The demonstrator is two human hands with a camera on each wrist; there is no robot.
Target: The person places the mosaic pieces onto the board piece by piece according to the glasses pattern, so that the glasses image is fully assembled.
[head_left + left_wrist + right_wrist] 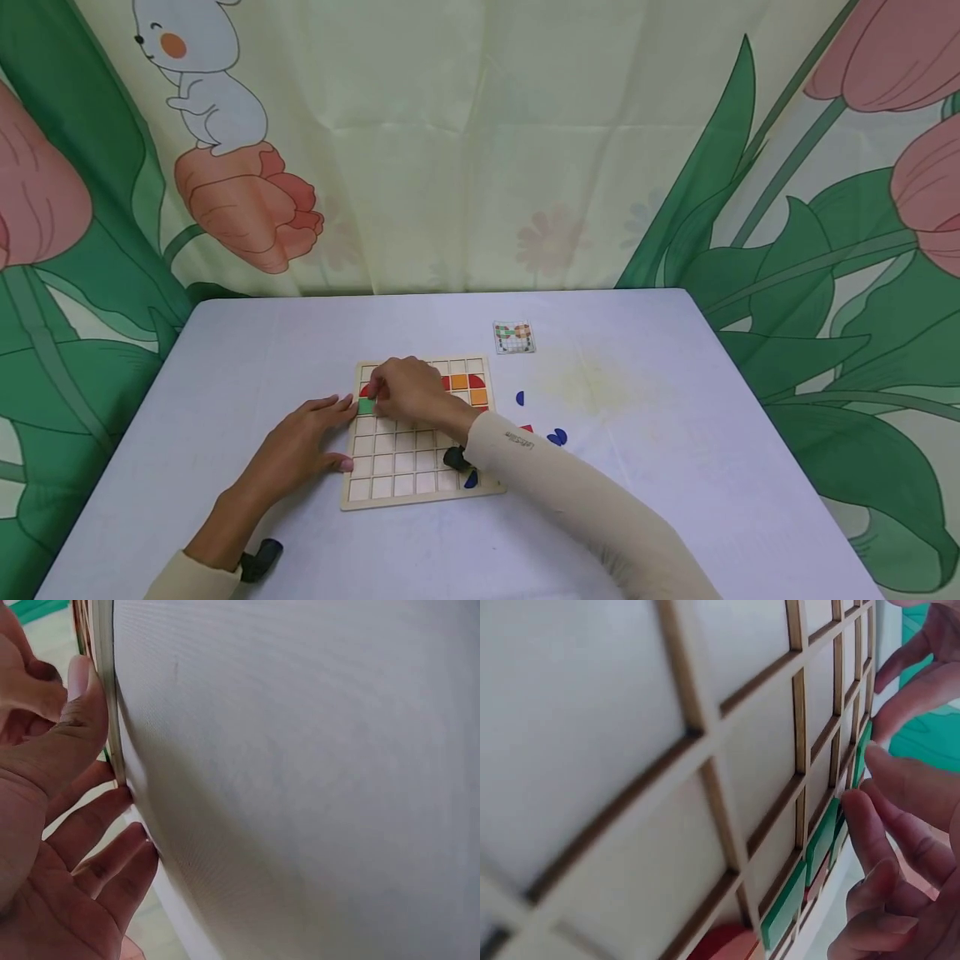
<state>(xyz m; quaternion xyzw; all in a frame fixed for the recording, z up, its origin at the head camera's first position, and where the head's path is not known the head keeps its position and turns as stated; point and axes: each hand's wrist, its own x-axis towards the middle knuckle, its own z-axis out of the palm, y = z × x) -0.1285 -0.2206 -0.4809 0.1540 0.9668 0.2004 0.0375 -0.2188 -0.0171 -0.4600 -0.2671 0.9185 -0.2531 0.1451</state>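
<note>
A wooden grid board (pixel 420 499) lies on the table, its upper rows partly filled with coloured pieces. My left hand (pixel 303 446) rests along the board's left edge, fingers extended and thumb lower down. Over the upper left cells is my right hand (pixel 412 390), its fingers bent down beside a green square tile (pixel 365 406) and a red piece (pixel 365 390). In the right wrist view, the thumb is close to a green tile (pixel 865 746); whether anything is pinched cannot be made out. Orange tiles (pixel 458 382) and a red quarter-round piece (pixel 476 381) sit at the upper right.
A small patterned card (pixel 513 337) lies beyond the board. To the right are blue rounded pieces (pixel 557 437), another blue piece (pixel 521 398) and a partly covered red piece (pixel 527 428). One blue piece (pixel 471 479) lies on the board's lower right.
</note>
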